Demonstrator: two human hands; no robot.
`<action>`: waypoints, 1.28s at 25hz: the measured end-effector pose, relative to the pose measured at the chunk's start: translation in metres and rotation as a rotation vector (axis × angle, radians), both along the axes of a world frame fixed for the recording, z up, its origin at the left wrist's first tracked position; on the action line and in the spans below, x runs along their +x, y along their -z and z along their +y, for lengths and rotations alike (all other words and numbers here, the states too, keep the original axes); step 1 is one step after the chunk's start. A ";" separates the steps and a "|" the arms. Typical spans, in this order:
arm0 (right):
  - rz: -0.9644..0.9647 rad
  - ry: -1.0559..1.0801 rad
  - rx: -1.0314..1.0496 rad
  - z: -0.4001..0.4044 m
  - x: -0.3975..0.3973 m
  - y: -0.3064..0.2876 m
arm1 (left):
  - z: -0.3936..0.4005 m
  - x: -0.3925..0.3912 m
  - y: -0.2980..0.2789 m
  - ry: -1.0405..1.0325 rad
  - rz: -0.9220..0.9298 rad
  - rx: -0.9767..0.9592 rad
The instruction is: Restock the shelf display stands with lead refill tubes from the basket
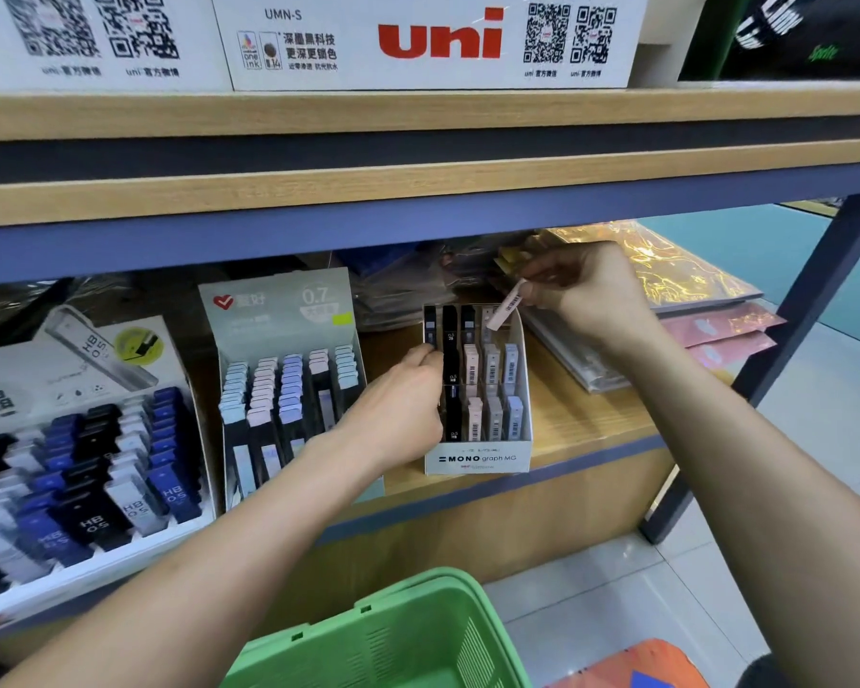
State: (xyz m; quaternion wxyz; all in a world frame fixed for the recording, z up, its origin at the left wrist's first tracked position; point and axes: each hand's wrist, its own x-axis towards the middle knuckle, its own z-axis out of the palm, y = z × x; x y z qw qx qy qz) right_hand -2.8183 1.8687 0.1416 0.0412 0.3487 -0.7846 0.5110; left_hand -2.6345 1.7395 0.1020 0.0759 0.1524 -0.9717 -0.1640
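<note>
A white MONO graph MG display stand sits on the lower wooden shelf, holding rows of black, pink, grey and pale blue lead refill tubes. My right hand pinches a pink lead refill tube tilted over the stand's back right row. My left hand grips the stand's left wall, fingers curled over its edge beside the black tubes. The green basket hangs low in front of me; its contents are hidden.
Left of the MONO stand are a grey 0.7 lead stand and a larger stand of HB 0.5 tubes. Stacked plastic-wrapped packs lie to the right. The upper shelf board overhangs closely. A blue shelf post stands right.
</note>
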 end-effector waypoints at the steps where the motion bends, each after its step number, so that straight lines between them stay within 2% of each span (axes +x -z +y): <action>1: -0.002 -0.002 0.005 0.001 0.000 0.000 | 0.000 0.000 0.001 -0.004 0.001 0.008; 8: 0.131 0.075 0.003 -0.003 0.006 -0.001 | 0.002 0.001 -0.001 -0.012 -0.010 0.000; 16: 0.375 0.049 0.137 -0.029 0.013 0.011 | 0.001 -0.001 -0.005 -0.007 -0.014 0.004; 23: 0.314 0.098 0.086 -0.023 0.003 -0.001 | -0.001 0.000 -0.005 0.005 -0.014 0.023; 27: 0.390 0.089 0.186 -0.028 0.000 0.008 | -0.001 0.000 -0.006 0.010 -0.002 0.030; 32: 0.338 0.083 0.310 -0.040 -0.004 0.024 | -0.001 0.000 -0.007 0.020 -0.008 0.038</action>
